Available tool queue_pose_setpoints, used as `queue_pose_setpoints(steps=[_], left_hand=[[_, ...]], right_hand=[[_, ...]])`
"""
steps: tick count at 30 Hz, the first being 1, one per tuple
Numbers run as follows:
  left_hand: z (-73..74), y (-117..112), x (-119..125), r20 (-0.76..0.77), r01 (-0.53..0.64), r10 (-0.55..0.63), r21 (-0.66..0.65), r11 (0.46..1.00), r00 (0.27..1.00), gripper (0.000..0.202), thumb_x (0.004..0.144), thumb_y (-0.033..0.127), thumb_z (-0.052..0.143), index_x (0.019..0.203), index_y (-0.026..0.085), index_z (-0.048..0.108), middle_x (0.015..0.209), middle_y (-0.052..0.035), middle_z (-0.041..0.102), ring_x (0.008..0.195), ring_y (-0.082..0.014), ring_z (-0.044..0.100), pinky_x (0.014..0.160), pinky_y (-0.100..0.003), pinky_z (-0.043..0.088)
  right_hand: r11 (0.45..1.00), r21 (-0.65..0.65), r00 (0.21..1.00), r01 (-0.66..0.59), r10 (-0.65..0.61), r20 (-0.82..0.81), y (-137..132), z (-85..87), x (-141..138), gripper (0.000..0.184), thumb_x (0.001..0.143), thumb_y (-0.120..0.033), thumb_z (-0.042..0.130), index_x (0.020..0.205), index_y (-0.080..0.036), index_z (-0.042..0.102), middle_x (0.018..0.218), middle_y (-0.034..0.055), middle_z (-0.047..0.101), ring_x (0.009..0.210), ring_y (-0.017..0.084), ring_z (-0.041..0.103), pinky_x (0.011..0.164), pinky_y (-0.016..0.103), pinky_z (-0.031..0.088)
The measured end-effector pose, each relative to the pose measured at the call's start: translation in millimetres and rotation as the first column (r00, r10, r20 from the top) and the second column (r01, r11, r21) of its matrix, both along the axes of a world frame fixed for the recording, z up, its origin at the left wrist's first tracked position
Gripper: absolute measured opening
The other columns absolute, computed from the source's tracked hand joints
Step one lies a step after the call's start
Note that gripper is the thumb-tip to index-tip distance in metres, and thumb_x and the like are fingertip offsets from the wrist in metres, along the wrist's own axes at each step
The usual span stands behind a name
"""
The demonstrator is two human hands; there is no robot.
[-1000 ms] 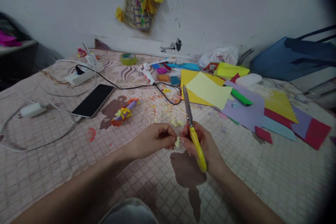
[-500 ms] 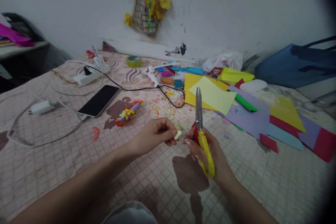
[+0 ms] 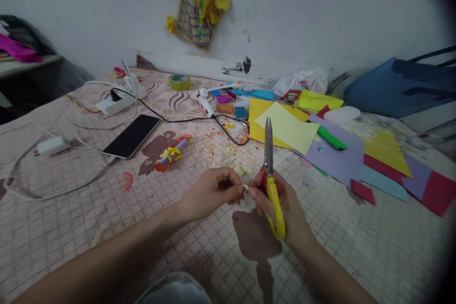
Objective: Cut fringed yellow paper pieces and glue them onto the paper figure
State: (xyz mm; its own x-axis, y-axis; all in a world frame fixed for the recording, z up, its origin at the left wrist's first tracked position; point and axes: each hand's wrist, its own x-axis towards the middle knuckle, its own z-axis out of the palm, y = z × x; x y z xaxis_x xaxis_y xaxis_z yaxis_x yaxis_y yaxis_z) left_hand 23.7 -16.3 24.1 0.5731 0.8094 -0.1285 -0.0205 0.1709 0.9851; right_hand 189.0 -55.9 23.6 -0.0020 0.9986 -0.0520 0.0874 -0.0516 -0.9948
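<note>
My left hand (image 3: 215, 191) pinches a small pale-yellow paper piece (image 3: 245, 188) between thumb and fingertips. Close against it, my right hand (image 3: 281, 199) has its thumb and finger at the same piece. That hand also holds scissors (image 3: 270, 171) with yellow and red handles, the blades pointing up and away and nearly together. Just beyond the fingertips lie small pale-yellow paper bits (image 3: 243, 170). Left of them rests a purple paper roll (image 3: 173, 153) with orange ends and a yellow bow-like piece.
A phone (image 3: 131, 136) on a cable lies at left, near a power strip (image 3: 121, 100). A glue gun (image 3: 205, 102), tape roll (image 3: 179, 82) and paper scraps (image 3: 221, 145) are beyond my hands. Coloured sheets (image 3: 335, 161) and a green marker-like object (image 3: 332, 138) lie at right.
My hands have come together, and the right fingertips now meet the yellow paper piece in my left. The scissors stay in my right hand. The view has shifted slightly.
</note>
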Motion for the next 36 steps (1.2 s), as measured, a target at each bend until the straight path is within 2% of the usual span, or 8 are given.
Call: queue_pose_setpoints(steps=[4,7,12,16,24,36], left_hand=[[12.6,10.5,-9.1,0.067,-0.126,0.127,-0.031,0.992,0.99,0.021,0.075,0.031,0.067,0.073,0.012,0.057,0.067,-0.0012,0.063,0.062,-0.0095,0.058,0.061,-0.022,0.046],[19.6,16.3,-16.0,0.109,-0.191,0.195,-0.045,0.981,0.975,0.02,0.074,0.028,0.068,0.073,0.012,0.056,0.075,-0.0034,0.066,0.067,-0.0107,0.061,0.067,-0.024,0.048],[20.7,21.3,-21.0,0.187,-0.222,0.228,-0.053,0.974,0.955,0.019,0.073,0.025,0.07,0.073,0.012,0.056,0.079,-0.0045,0.068,0.073,-0.0121,0.064,0.071,-0.026,0.049],[18.0,23.8,-21.7,0.226,-0.224,0.226,-0.036,0.974,0.947,0.016,0.075,0.024,0.068,0.074,0.012,0.058,0.079,-0.0028,0.068,0.072,-0.0106,0.063,0.071,-0.025,0.05],[13.7,25.5,-22.1,0.23,-0.23,0.232,-0.035,0.973,0.945,0.016,0.076,0.024,0.068,0.073,0.012,0.057,0.072,-0.0013,0.067,0.068,-0.0093,0.062,0.067,-0.023,0.049],[15.5,26.4,-24.2,0.221,-0.187,0.186,-0.016,0.982,0.957,0.018,0.075,0.025,0.068,0.071,0.012,0.057,0.069,-0.0014,0.065,0.067,-0.0097,0.06,0.066,-0.023,0.047]], right_hand=[[0.988,-0.039,0.988,-0.153,0.152,-0.011,-2.6,-1.5,6.4,0.03,0.081,-0.051,0.054,0.079,-0.022,0.045,0.059,-0.0066,0.038,0.045,0.009,0.035,0.042,0.022,0.036],[0.96,-0.028,0.953,-0.28,0.281,0.114,-5.2,0.6,9.9,0.033,0.084,-0.053,0.048,0.078,-0.021,0.046,0.062,-0.0047,0.041,0.051,0.01,0.038,0.047,0.022,0.036],[0.929,-0.063,0.885,-0.365,0.367,0.288,-8.4,1.7,12.6,0.033,0.088,-0.051,0.042,0.079,-0.02,0.048,0.06,-0.004,0.045,0.053,0.011,0.04,0.05,0.023,0.033],[0.932,-0.096,0.869,-0.351,0.362,0.339,-8.0,2.1,13.7,0.031,0.087,-0.05,0.044,0.077,-0.02,0.049,0.062,-0.0024,0.048,0.054,0.012,0.041,0.049,0.023,0.033],[0.914,-0.147,0.864,-0.378,0.405,0.3,-6.1,4.3,15.8,0.031,0.086,-0.048,0.044,0.072,-0.021,0.047,0.058,-0.0028,0.05,0.052,0.012,0.043,0.049,0.023,0.034],[0.934,-0.207,0.882,-0.291,0.346,0.32,-5.1,16.9,11.4,0.035,0.078,-0.053,0.053,0.067,-0.021,0.047,0.054,-0.0033,0.047,0.048,0.011,0.04,0.045,0.023,0.032]])
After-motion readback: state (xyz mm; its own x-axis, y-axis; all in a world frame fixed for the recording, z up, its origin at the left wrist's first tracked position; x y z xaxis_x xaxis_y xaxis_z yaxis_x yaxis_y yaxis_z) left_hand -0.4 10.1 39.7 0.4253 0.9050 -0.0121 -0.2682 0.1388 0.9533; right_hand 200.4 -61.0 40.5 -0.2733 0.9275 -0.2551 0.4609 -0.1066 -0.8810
